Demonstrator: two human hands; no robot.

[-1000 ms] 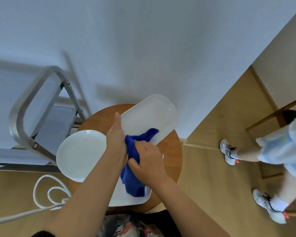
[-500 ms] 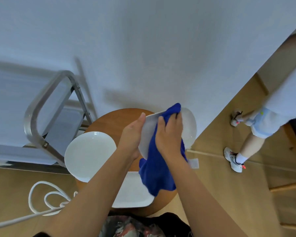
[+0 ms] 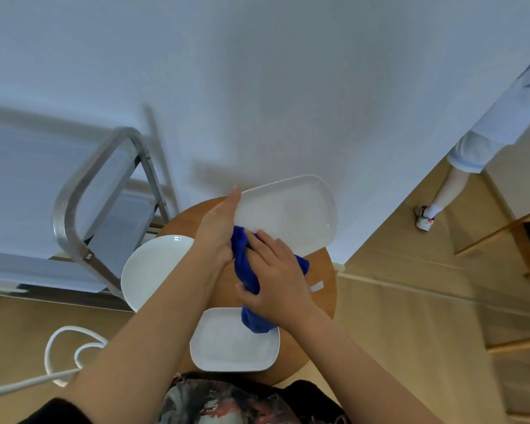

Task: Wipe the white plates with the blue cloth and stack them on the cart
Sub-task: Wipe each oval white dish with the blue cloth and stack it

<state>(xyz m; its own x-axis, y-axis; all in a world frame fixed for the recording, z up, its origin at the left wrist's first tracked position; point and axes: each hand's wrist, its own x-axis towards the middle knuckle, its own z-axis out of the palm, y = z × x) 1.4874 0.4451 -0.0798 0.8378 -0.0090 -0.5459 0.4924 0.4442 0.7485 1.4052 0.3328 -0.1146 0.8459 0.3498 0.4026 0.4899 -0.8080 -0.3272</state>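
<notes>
Head view: my left hand (image 3: 219, 228) grips the oblong plate (image 3: 291, 214) by its near-left end, long axis running up-right over the stool (image 3: 325, 283). My right hand (image 3: 273, 280) clutches the blue cloth (image 3: 247, 270) against its lower edge; the cart (image 3: 83, 209) stands left.

Round wooden table (image 3: 325, 272) in front of me. On it: round white plate (image 3: 153, 270) at my left, overhanging the edge, square white plate (image 3: 231, 344) nearest me, small white tag (image 3: 315, 286) at right.

oblong plate (image 3: 291, 214) tipped back face-up, blue cloth (image 3: 248, 270) slid from far rim to near end — right hand (image 3: 273, 283) lower
</notes>
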